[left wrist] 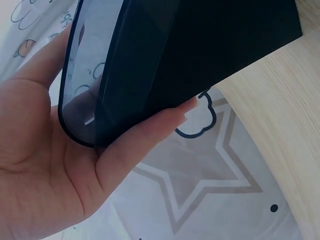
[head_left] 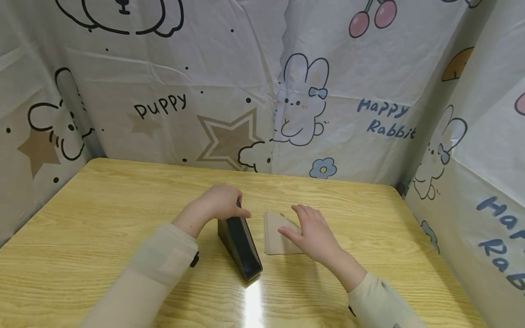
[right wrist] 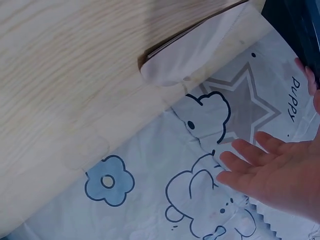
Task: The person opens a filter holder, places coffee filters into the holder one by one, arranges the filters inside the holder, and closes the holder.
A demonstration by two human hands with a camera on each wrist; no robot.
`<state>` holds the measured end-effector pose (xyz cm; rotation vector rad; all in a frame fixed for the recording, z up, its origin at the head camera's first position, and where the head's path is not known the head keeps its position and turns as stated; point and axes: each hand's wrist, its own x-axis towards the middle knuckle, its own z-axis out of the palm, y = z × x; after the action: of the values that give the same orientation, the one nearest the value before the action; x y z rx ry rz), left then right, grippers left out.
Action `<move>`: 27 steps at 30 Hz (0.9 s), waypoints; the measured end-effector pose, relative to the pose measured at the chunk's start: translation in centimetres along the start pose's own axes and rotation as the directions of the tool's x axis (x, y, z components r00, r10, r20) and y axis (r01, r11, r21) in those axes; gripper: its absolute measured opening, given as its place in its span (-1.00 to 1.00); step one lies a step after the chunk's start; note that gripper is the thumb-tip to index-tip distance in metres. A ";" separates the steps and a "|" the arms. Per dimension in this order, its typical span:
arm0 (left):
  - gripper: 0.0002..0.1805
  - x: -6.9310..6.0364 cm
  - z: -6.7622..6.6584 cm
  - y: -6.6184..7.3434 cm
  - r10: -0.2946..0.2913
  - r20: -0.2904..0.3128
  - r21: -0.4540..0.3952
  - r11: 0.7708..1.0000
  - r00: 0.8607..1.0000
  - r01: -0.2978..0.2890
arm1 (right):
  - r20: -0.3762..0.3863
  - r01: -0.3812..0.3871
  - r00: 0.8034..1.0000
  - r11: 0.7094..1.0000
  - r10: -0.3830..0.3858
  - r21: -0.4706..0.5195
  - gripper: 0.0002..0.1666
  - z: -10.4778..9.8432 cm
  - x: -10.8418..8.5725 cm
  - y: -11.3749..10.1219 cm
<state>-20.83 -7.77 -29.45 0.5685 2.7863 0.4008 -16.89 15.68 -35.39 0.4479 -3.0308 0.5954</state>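
In the head view my left hand [head_left: 219, 201] grips the far upper end of a black, wedge-like case [head_left: 243, 248] with a glossy edge. The case stands tilted at mid-table. The left wrist view shows the thumb and fingers on opposite sides of the black case [left wrist: 155, 65]; its glossy face reflects the hand. To its right lies a thin stack of beige paper-like sheets [head_left: 279, 239], partly hidden by my right hand [head_left: 317, 234]. That hand hovers with fingers spread and nothing between them. The right wrist view shows the sheets [right wrist: 192, 55] apart from the fingers.
The wood-grain table [head_left: 123, 205] runs back to a printed cloth backdrop [head_left: 229, 54] with cartoon figures. A cloth side panel [head_left: 484, 182] stands along the right, and another [head_left: 24, 82] along the left. A light reflection crosses the table's front.
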 end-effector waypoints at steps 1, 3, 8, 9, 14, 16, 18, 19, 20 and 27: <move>-0.59 0.0 0.0 0.2 -0.001 0.003 -0.002 1.000 1.000 0.001 | -0.005 0.004 1.000 1.000 -0.004 -0.001 -0.15 -0.1 0.0 -0.1; -0.57 0.0 0.0 0.4 -0.010 0.016 -0.017 1.000 1.000 0.011 | -0.012 0.011 1.000 1.000 -0.011 0.002 -0.16 -0.2 -0.1 -0.3; -0.60 0.0 0.0 0.9 -0.035 0.039 -0.034 0.999 0.999 0.037 | -0.018 0.009 1.000 1.000 -0.009 0.016 -0.16 -0.5 -0.1 -0.5; -0.60 0.1 0.1 1.0 -0.039 0.041 -0.037 0.998 0.998 0.041 | -0.018 0.008 1.000 1.000 -0.008 0.017 -0.16 -0.5 -0.1 -0.6; -0.62 0.1 0.4 1.5 -0.085 0.058 -0.064 0.994 0.995 0.089 | -0.014 0.007 1.000 1.000 -0.006 0.024 -0.14 -0.5 -0.1 -0.7; -0.61 0.2 0.5 1.6 -0.107 0.068 -0.072 0.991 0.992 0.112 | -0.011 0.009 1.000 1.000 -0.009 0.030 -0.13 -0.4 0.0 -0.8; -0.58 0.2 0.6 1.8 -0.128 0.078 -0.079 0.988 0.989 0.134 | -0.011 0.015 1.000 0.999 -0.015 0.037 -0.11 -0.4 0.0 -1.0; -0.57 0.2 0.7 1.8 -0.136 0.082 -0.082 0.986 0.987 0.143 | -0.012 0.017 1.000 0.999 -0.017 0.042 -0.11 -0.4 0.0 -1.1; -0.55 0.2 0.7 1.9 -0.143 0.085 -0.084 0.985 0.986 0.150 | -0.013 0.022 1.000 0.999 -0.021 0.049 -0.11 -0.3 0.0 -1.2; -0.46 0.2 1.0 2.2 -0.143 0.093 -0.088 0.985 0.985 0.151 | -0.001 0.049 0.999 0.994 -0.049 0.096 -0.12 0.0 0.2 -2.6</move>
<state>-19.96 -5.54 -29.77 0.3470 2.6876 0.4614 -16.31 13.37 -34.43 0.5250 -2.9926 0.7402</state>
